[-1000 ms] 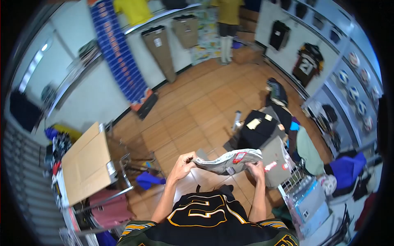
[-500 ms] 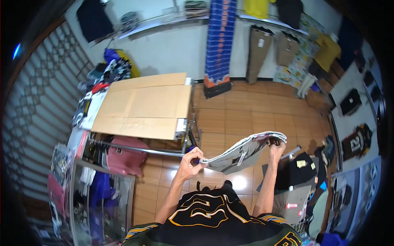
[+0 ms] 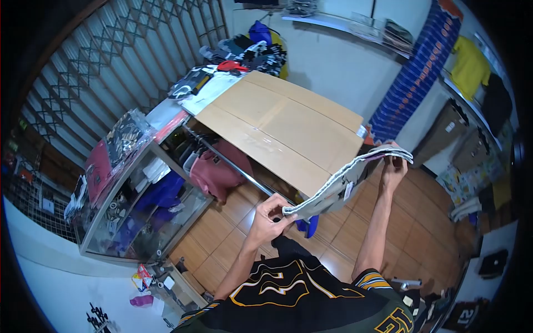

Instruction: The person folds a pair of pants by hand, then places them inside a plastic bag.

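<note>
A grey garment [image 3: 331,198] with a thick white edge like a waistband and a small white tag hangs stretched between my two hands. My left hand [image 3: 266,222] pinches its near left corner between thumb and fingers. Higher up on the right, my right hand [image 3: 393,174] grips the other end of the edge, fingers partly hidden under the cloth. In this view the garment overlaps the near right part of a flat cardboard sheet [image 3: 277,119] that lies on top of a clothes rack.
A metal rail [image 3: 236,166] with pink clothing [image 3: 219,169] runs below the cardboard. To the left stands a glass display case [image 3: 139,205]. Folded clothes [image 3: 244,53] are heaped behind the cardboard. A blue banner [image 3: 413,69] stands against the back wall above the tiled floor [image 3: 388,233].
My view has turned left, bringing the cardboard-topped rack and display case nearer the middle. Both hands still hold the garment, now slanting up to the right, in front of the cardboard.
</note>
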{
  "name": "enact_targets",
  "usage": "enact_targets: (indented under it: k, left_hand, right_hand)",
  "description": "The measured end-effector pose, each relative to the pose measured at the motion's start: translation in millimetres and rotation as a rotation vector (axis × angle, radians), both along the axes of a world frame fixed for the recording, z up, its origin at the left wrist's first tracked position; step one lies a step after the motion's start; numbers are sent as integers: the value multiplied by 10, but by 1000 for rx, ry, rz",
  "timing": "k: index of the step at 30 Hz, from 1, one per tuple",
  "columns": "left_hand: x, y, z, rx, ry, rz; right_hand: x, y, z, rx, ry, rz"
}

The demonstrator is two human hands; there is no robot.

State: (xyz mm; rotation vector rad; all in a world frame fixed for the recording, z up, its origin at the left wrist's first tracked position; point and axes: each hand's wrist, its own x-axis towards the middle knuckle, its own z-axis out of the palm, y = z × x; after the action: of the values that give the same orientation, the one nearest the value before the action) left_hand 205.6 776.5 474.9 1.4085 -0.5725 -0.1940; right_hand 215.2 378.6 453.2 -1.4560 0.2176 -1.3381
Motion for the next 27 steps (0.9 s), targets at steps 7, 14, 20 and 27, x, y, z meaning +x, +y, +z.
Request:
enact_targets:
  k: [7,14,20,27]
  left_hand:
    - [964,139,-358,-2,145,66]
    - [1940,199,-794,299,207,43]
    - [2425,179,-1086,524,199,-173]
    - [3009,-390,-996,579,384,-244]
  right_hand:
    - [1415,260,-251,-46,347,-101]
    - [2267,438,-1077,57,491,-77]
    - [2154,558,-1111,65,593,-60]
    - [1592,618,-963,150,662,-198]
